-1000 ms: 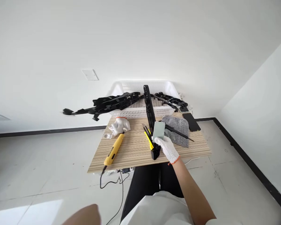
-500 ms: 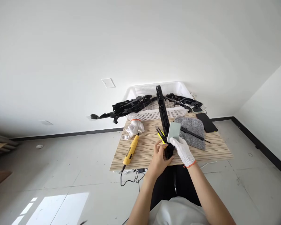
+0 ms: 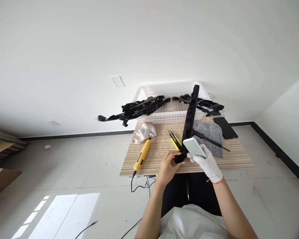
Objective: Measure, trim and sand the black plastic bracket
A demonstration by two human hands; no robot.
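— Black plastic, that long part point(image 3: 190, 122): which way does it run?

— Its long axis goes from the near edge of the wooden table point(image 3: 154, 159) up and away, leaning slightly to the right, with the far end raised over the white basket point(image 3: 164, 91). The near end sits just in front of both hands.

— Which hand is closer to it?

— Left hand point(image 3: 167, 167), bare, is at the near end from the left side; its fingers point(image 3: 173, 155) are curled loosely and touch the part's lower end, though I cannot tell whether they truly grip it. The right hand point(image 3: 207, 163), in a white knit glove, sits just to the right of the same end.

— And what is the gloved one holding?

— A small pale green block point(image 3: 193, 147), lying flat and tilted, with the fingers closed around it from below; the block rests against the part's right side.

— Anything smaller nearby?

— A yellow utility knife point(image 3: 174, 140) lies just left of the part, touching nothing I can see.
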